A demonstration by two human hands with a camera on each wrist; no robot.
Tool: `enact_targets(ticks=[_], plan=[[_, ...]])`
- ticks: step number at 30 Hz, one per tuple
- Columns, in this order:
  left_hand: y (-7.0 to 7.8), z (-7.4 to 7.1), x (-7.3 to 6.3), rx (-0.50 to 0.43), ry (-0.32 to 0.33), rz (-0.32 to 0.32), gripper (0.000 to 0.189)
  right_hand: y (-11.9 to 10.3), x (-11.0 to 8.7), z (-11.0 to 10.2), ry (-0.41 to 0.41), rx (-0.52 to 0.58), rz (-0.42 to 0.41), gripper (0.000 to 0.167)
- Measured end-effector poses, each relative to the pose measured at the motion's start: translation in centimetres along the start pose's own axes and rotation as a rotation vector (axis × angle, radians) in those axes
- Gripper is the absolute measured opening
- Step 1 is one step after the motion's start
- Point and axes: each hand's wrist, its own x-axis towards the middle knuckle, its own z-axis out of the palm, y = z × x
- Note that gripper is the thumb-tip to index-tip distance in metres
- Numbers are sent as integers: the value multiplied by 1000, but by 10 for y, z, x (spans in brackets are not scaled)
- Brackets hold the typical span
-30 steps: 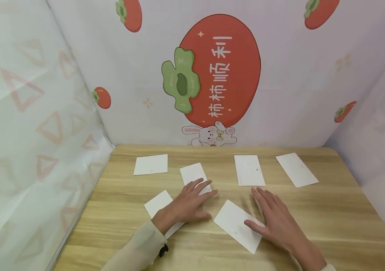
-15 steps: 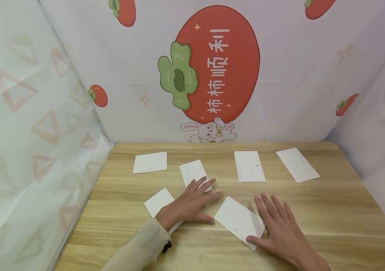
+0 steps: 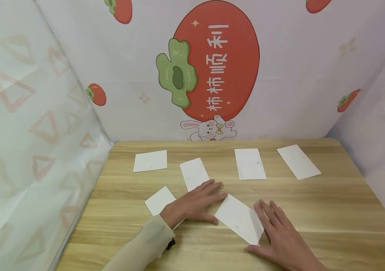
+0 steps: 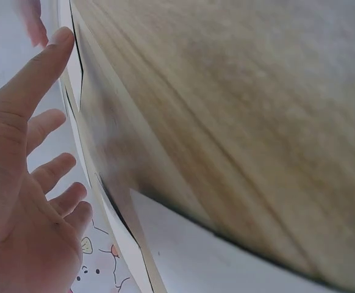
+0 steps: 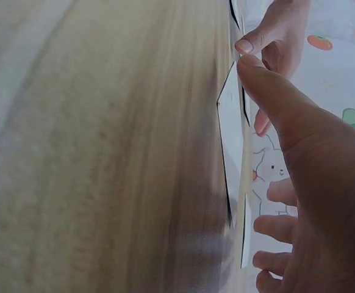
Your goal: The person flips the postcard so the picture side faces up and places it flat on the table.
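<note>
A white card lies flat and slanted on the wooden table, between my two hands. My left hand is spread low at its left end, fingertips right at the far left corner. Beneath that wrist a second white card is partly hidden; a third white card reaches just past the fingers. My right hand has straight fingers and a thumb set apart, astride the right end of the middle card. The right wrist view shows both thumbs above that card's edges.
Three more white cards lie along the back: a card at left, a card right of centre and a card at far right. A printed cloth hangs behind the table; pale cloth walls the left side.
My left hand has slid right, up to the middle card's corner. My right hand has drawn back toward me, off the card's surface to its right end. The head view has tilted slightly down.
</note>
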Motion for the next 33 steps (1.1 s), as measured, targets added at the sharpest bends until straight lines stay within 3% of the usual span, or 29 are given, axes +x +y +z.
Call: enact_targets(ticks=[10, 23, 29, 33], plan=[[2, 0, 4, 87, -31, 3, 95, 2, -8, 7, 24, -28, -37, 117], [6, 2, 3, -18, -34, 13, 83, -9, -8, 6, -23, 74, 49, 103], [5, 0, 8, -8, -34, -3, 90, -11, -7, 5, -27, 109, 41, 100], [2, -2, 11, 54, -28, 22, 94, -9, -5, 6, -13, 115, 6, 102]])
